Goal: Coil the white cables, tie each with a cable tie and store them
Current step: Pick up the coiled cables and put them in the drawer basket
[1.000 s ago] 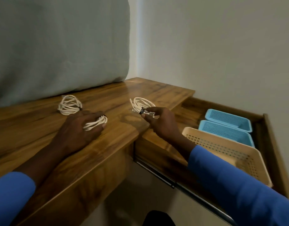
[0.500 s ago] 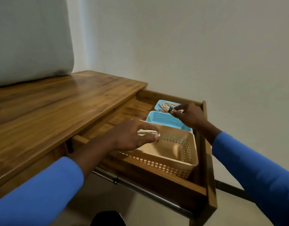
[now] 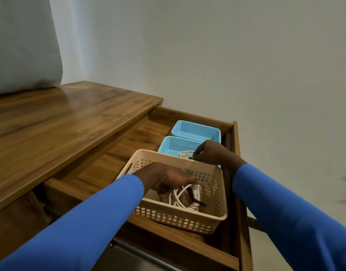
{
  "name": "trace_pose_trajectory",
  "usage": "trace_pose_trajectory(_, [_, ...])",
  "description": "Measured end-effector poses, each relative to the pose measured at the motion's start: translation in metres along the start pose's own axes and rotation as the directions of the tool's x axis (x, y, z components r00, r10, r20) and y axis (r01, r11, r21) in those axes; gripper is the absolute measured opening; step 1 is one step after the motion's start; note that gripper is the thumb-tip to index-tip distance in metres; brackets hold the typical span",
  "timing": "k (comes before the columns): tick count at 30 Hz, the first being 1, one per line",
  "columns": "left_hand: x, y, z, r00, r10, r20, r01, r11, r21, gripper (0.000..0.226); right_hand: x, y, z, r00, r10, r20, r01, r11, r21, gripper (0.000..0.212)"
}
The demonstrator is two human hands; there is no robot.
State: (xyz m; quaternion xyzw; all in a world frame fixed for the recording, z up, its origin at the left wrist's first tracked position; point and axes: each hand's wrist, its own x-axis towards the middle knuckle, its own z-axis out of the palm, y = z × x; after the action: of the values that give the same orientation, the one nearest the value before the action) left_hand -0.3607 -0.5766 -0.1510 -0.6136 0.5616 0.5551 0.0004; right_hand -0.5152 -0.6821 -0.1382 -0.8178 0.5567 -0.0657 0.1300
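My left hand reaches down into the beige perforated basket in the open drawer and holds a coiled white cable bound with a dark tie, low against the basket's floor. My right hand hovers over the nearer blue basket and pinches a second coiled white cable by its dark tie. That coil hangs just inside the blue basket, partly hidden behind the beige basket's rim.
A second blue basket sits at the drawer's back. The drawer stands pulled out from the wooden desk. A grey cushion rests on the desk at the left. A pale wall lies behind.
Both hands carried their coils from the desk top to the drawer. The left hand has dropped into the beige basket; the right has come back from the far blue basket to the nearer one.
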Motion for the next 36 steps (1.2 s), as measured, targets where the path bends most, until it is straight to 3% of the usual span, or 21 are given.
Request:
trace_pose_trajectory(3, [0.015, 0.017, 0.022, 1.0, 0.01, 0.019, -0.01, 0.999, 0.034, 0.05, -0.003, 0.004, 0.002, 0.999, -0.013, -0.036, 0.012, 1.0, -0.011, 0.028])
trace_pose_trajectory(6, [0.017, 0.036, 0.033, 0.987, 0.085, -0.136, -0.058, 0.981, 0.186, 0.054, -0.008, 0.006, 0.006, 0.995, -0.045, -0.093, 0.04, 0.998, -0.057, 0.029])
trace_pose_trajectory(10, [0.02, 0.035, 0.027, 0.937, 0.217, -0.274, -0.051, 0.861, 0.507, 0.042, -0.015, 0.005, 0.01, 0.98, -0.047, -0.194, 0.025, 0.993, -0.112, 0.028])
trace_pose_trajectory(13, [0.025, 0.027, 0.037, 0.907, 0.234, -0.351, 0.025, 0.801, 0.598, 0.036, -0.019, 0.002, 0.008, 0.968, -0.049, -0.246, 0.015, 0.99, -0.139, 0.025])
trace_pose_trajectory(16, [0.019, 0.031, 0.043, 0.843, 0.348, -0.41, 0.082, 0.67, 0.738, 0.042, -0.023, 0.001, 0.005, 0.949, -0.08, -0.305, 0.036, 0.989, -0.146, 0.023])
trace_pose_trajectory(18, [0.008, 0.034, 0.039, 0.809, 0.416, -0.416, 0.078, 0.625, 0.777, 0.05, -0.026, -0.002, 0.003, 0.932, -0.096, -0.351, 0.054, 0.99, -0.128, 0.023])
trace_pose_trajectory(24, [-0.039, 0.011, 0.017, 0.719, 0.489, -0.495, 0.021, 0.696, 0.718, 0.058, -0.046, -0.027, -0.003, 0.875, -0.151, -0.46, 0.149, 0.988, -0.042, 0.024])
trace_pose_trajectory(30, [-0.136, -0.048, -0.012, 0.466, 0.65, -0.6, -0.047, 0.695, 0.717, 0.051, -0.064, -0.1, 0.001, 0.815, -0.306, -0.492, 0.39, 0.918, 0.076, 0.023])
trace_pose_trajectory(33, [-0.186, -0.09, -0.026, 0.34, 0.62, -0.707, 0.0, 0.752, 0.659, 0.039, -0.067, -0.156, 0.006, 0.795, -0.419, -0.439, 0.526, 0.837, 0.153, 0.024])
trace_pose_trajectory(36, [-0.232, -0.137, -0.038, 0.193, 0.581, -0.791, 0.063, 0.797, 0.601, 0.043, -0.069, -0.219, 0.013, 0.746, -0.549, -0.377, 0.644, 0.738, 0.2, 0.025])
